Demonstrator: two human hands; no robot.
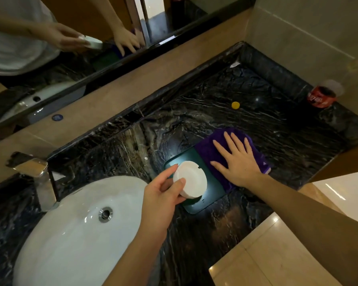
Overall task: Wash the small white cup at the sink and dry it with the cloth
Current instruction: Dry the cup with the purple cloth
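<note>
The left hand [160,195] is gripping the small white cup [190,180] by its near-left edge: the thumb is lying over the upturned flat face, the index finger is reaching along the far-left rim, and the other fingers are curling underneath. The cup is being held tilted just above the near-left part of a dark green tray [210,195], right of the white sink [74,230]. It is a low round piece; its broad flat face is pointing up and toward the camera, and a small notch is showing on its far rim.

The right hand [236,159] is lying flat with fingers straight and spread, palm pressing on the purple cloth [207,150], fingertips pointing far. The cloth is covering the right part of the tray and spilling onto the black marble counter [194,112].

Far right, a red drink can [321,97] is standing against the backsplash; its white lettering is too blurred to read. A yellow cap [235,105] is sitting alone on the counter. A chrome faucet [29,166] is standing left of the basin.
</note>
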